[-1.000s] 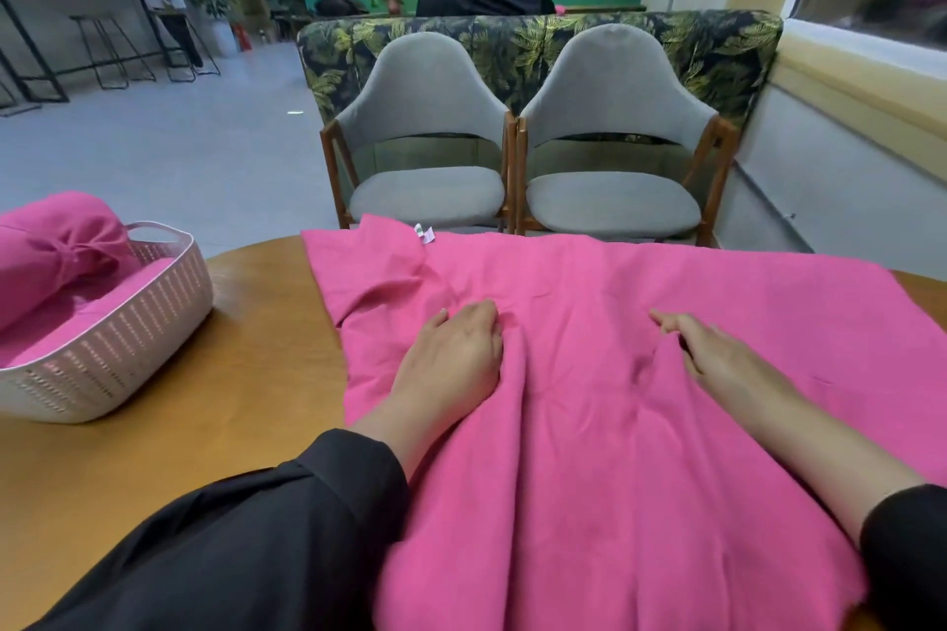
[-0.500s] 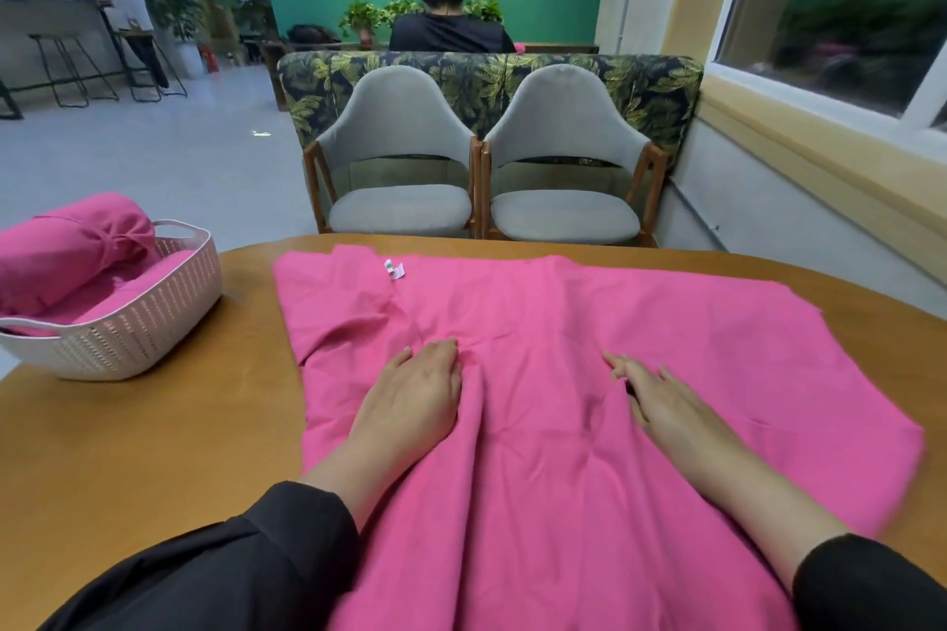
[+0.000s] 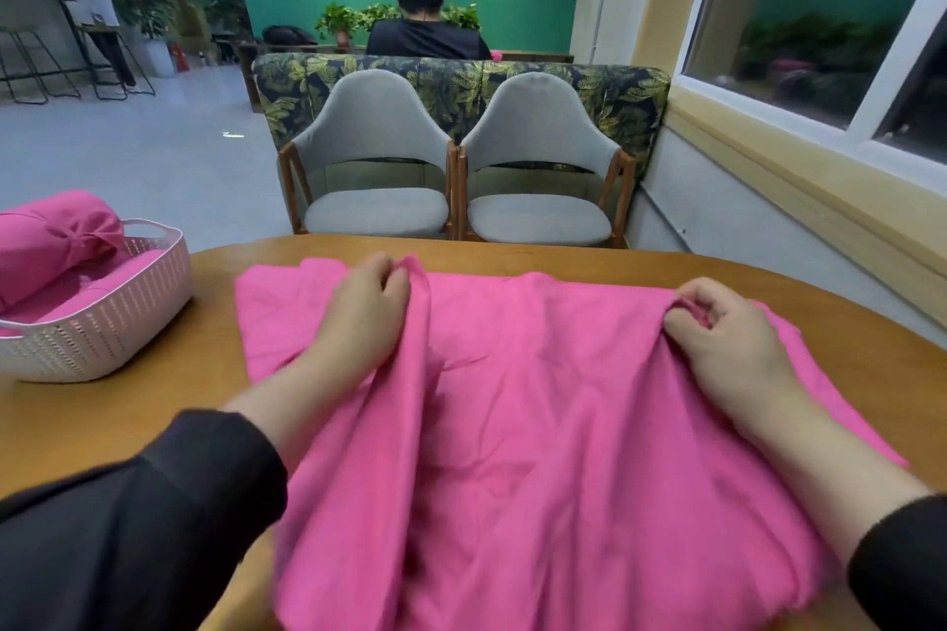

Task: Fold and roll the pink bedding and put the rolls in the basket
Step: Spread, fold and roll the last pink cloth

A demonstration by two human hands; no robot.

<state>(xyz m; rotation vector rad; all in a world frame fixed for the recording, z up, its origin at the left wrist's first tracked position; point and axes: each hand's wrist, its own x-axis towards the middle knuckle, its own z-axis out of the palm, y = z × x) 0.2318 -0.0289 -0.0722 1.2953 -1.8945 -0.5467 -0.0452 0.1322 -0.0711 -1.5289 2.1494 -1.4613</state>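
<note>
A pink bedding sheet [image 3: 538, 415] lies spread over the round wooden table [image 3: 153, 425], hanging off the near edge. My left hand [image 3: 364, 307] pinches the sheet's far edge near its left side, lifting a ridge of cloth. Toward the right along that same far edge, my right hand [image 3: 717, 333] grips a bunch of the fabric. At the table's left stands a white perforated basket [image 3: 102, 323] holding a rolled pink bundle [image 3: 56, 241] on top of more pink cloth.
Two grey chairs [image 3: 369, 169] stand just beyond the table's far edge, with a leaf-patterned sofa back [image 3: 461, 77] behind them. A person sits beyond it, and another stands far left. A wall with a window [image 3: 820, 41] runs along the right.
Both hands slid from lying flat on the middle of the sheet to its far edge and closed on the fabric. The far edge is now drawn in and bunched up.
</note>
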